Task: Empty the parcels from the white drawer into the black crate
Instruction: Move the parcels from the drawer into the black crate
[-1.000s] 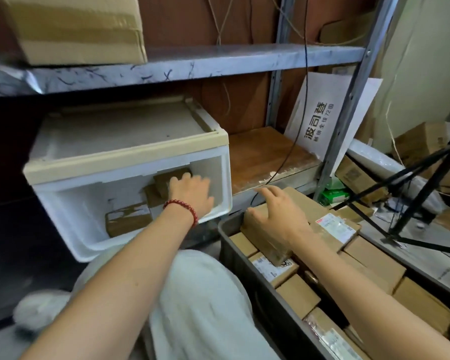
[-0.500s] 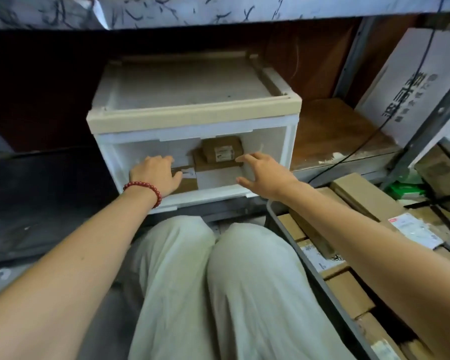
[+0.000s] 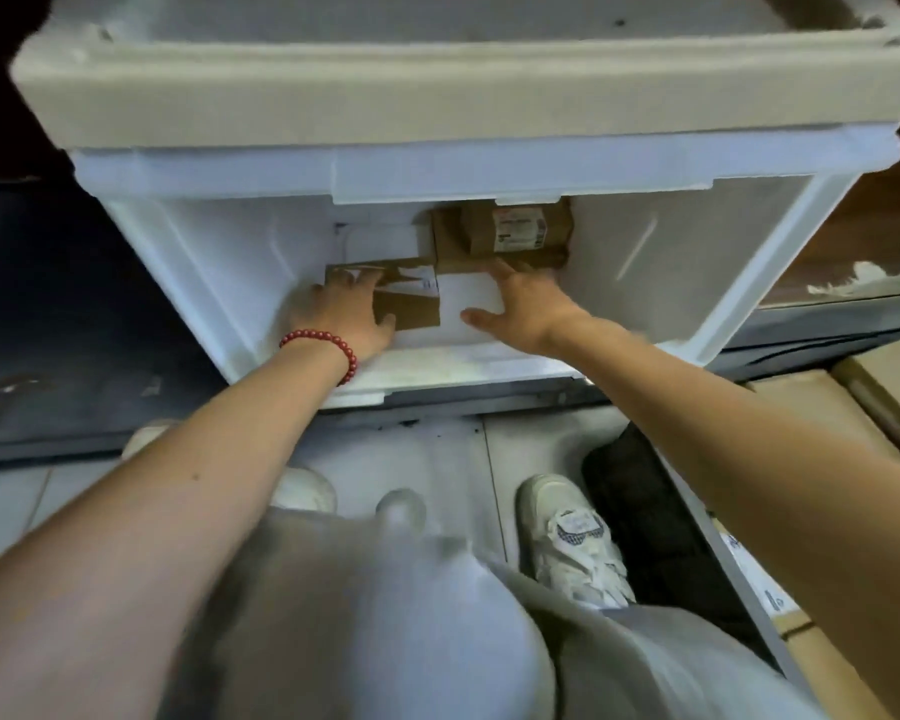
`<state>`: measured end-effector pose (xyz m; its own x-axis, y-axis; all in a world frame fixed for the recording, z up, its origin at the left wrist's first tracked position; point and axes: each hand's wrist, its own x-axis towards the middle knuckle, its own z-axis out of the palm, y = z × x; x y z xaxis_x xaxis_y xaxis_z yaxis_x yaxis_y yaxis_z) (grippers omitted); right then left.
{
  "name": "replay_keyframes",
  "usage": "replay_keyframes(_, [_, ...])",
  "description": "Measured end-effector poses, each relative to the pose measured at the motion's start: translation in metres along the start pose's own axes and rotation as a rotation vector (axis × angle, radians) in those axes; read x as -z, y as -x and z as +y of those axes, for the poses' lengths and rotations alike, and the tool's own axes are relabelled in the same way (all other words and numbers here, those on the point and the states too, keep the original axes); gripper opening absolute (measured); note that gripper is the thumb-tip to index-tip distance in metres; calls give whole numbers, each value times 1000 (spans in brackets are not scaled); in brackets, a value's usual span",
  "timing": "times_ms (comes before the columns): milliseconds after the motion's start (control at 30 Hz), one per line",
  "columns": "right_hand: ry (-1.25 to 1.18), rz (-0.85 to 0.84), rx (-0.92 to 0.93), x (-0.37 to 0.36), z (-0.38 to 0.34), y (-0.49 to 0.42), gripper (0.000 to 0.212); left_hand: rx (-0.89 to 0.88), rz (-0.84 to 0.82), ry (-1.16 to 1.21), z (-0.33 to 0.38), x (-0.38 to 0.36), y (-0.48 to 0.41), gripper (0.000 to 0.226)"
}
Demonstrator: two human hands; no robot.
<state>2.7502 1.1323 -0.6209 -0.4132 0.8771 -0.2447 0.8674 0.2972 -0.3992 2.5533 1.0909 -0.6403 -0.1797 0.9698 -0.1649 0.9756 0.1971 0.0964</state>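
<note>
Inside the white drawer point(image 3: 645, 241), pulled out from its cream-topped housing point(image 3: 281, 106): three items visible.

- Flat brown parcel point(image 3: 411, 309), front left on the drawer floor, torn white paper on its top face.
- Brown labelled parcel point(image 3: 510, 236), back centre, against the rear of the drawer, label facing the camera.
- White flat packet point(image 3: 380, 241), back left, just beside the labelled parcel. Edges faint; cannot tell whether a second white packet lies under the right hand.

Hands, both inside the drawer:
- Left hand point(image 3: 344, 314), red bead bracelet point(image 3: 328, 345) at the wrist. Fingers straight and spread, lying on the flat brown parcel, thumb across its near edge. No curl visible.
- Right hand point(image 3: 526, 304), fingers extended, tips touching the lower near edge of the labelled parcel, thumb splayed to the left. Not closed round it.

Black crate point(image 3: 640, 511), on the floor at the right, beside a white shoe point(image 3: 572, 537). Contents: brown boxes point(image 3: 822, 413) near the rim, and a white-labelled parcel point(image 3: 754, 579) lower down. Only part of the crate is in frame.
</note>
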Motion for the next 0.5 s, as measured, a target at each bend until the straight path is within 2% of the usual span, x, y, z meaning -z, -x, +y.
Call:
replay_keyframes(100, [-70, -39, 19, -17, -2, -30, 65, 74, 53, 75, -4, -15, -23, 60])
replay_keyframes(167, [-129, -54, 8, -34, -3, -52, 65, 158, 63, 249, -6, -26, -35, 61])
replay_keyframes(267, [-246, -110, -89, -56, -2, -82, 78, 312, 17, 601, -8, -34, -49, 81])
replay_keyframes(333, [-403, -144, -164, -66, -3, -96, 90, 398, -12, 739, -8, -35, -54, 84])
replay_keyframes(367, [-548, -142, -226, -69, -3, -101, 94, 401, -73, 769, -8, -36, -56, 79])
replay_keyframes(433, [-674, -78, -311, -73, -2, -111, 101, 377, -214, 782, -3, -30, -56, 59])
replay_keyframes(500, [-553, -50, -348, -70, 4, -111, 98, 325, -237, 757, 0, -24, -54, 50])
